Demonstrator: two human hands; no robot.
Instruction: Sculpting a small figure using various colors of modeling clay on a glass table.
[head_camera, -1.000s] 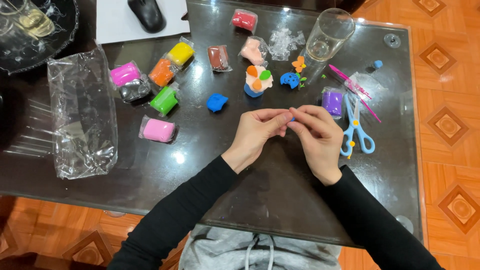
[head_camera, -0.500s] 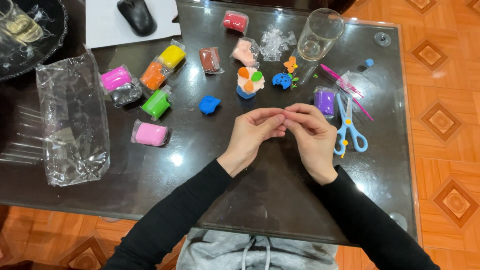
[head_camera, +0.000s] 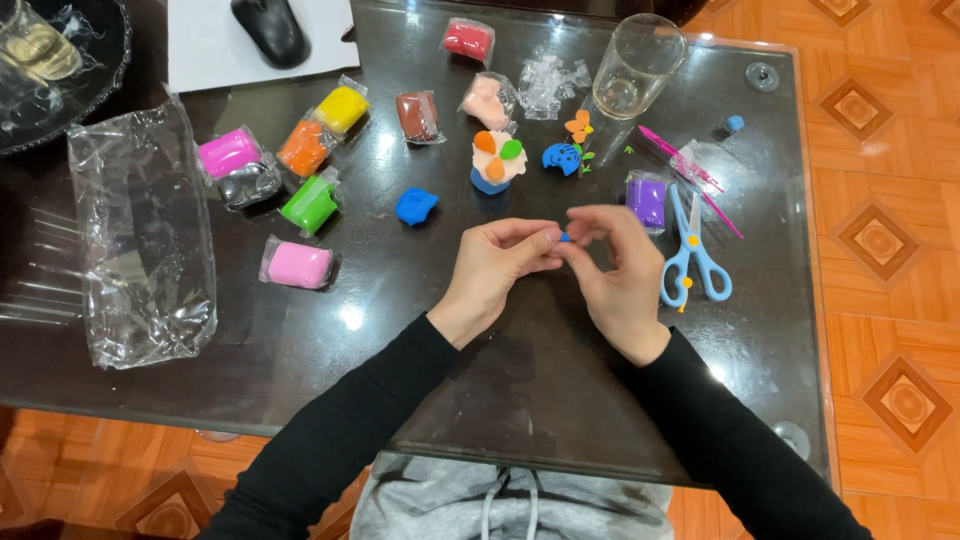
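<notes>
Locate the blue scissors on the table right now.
Head view: the blue scissors lie flat on the glass table, just right of the right hand, beside the purple clay pack and below the pink tool.

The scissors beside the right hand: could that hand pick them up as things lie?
Probably yes: the blue scissors lie flat just beside the right hand, nothing between, though its fingertips pinch a blue clay bit.

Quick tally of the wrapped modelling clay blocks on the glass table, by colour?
Wrapped modelling clay blocks:
Red block: 1
Yellow block: 1
Orange block: 1
Brown block: 1
Magenta block: 1
Green block: 1
Light pink block: 1
Purple block: 1
Total: 8
</notes>
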